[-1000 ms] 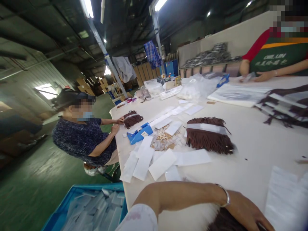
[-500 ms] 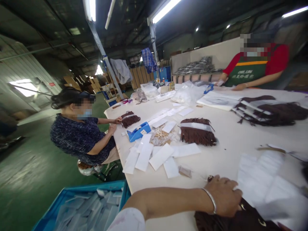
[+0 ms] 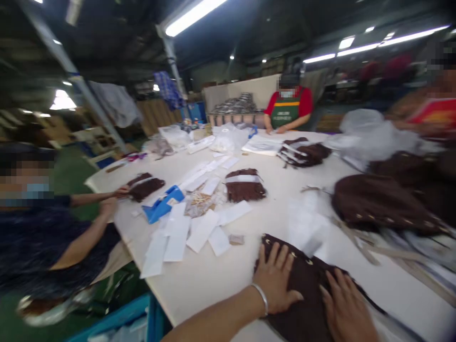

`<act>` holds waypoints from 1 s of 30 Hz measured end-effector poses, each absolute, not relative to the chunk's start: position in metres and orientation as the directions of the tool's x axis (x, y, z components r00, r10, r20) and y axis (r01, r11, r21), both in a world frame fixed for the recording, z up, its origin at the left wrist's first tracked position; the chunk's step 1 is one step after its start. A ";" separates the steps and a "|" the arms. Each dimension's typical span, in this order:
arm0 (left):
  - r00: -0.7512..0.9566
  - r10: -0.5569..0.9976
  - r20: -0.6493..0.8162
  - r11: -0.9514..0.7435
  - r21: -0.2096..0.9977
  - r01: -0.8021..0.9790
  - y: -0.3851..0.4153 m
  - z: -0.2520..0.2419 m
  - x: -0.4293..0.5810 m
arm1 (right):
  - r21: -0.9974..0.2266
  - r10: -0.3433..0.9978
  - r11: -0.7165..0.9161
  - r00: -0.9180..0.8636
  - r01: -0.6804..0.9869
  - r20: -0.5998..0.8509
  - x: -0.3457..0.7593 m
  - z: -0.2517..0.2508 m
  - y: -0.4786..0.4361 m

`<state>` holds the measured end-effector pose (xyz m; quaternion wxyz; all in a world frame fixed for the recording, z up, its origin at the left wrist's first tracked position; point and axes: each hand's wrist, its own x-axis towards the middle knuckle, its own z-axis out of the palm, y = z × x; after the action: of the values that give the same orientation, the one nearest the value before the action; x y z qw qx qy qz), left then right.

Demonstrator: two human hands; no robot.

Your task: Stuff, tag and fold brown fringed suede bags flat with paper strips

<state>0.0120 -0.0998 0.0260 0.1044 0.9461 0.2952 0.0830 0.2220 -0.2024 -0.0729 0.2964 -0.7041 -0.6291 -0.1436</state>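
A dark brown cloth piece with metal eyelets along its upper edge, perhaps a bag [image 3: 309,289], lies flat on the table at the lower right. My left hand [image 3: 277,281] rests on its left part with the fingers spread; a silver bangle is on that wrist. On the right part of the cloth my right hand [image 3: 347,306] lies flat, its fingers stretched out. Neither hand grips anything. Just beyond the eyelet edge is a thin translucent white sheet [image 3: 308,221]. The lower end of the cloth runs out of view.
More brown eyeleted cloth [image 3: 381,202] is heaped at right beside tan straps [image 3: 370,247]. Brown fringe bundles [image 3: 245,192], white cards [image 3: 176,232] and a blue tape dispenser [image 3: 162,204] occupy the table [image 3: 192,294]. A blue crate [image 3: 151,318] stands below its edge. Co-workers sit around.
The view has swung to the right. My left hand has gone from bent over the cloth's edge to spread flat on it. My right hand has come into view, and the cloth lies flatter.
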 end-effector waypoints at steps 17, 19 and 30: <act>0.793 0.576 0.196 -0.807 -0.018 0.590 -0.109 0.003 0.018 | -0.288 0.857 -0.226 0.331 0.931 0.396 0.153 -0.016 -0.277; 0.795 0.573 0.199 -0.809 -0.017 0.588 -0.108 0.003 0.018 | -0.271 0.885 -0.202 0.295 0.941 0.362 0.146 -0.010 -0.299; 0.889 0.425 0.169 -0.905 0.102 0.413 -0.130 0.046 0.053 | -0.135 0.713 -0.641 0.651 0.756 0.261 0.272 0.027 -0.359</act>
<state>0.0530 -0.1298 0.0455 0.0315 0.9714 0.2156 0.0939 0.2718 -0.3589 0.0273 0.1166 -0.9010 -0.4075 -0.0923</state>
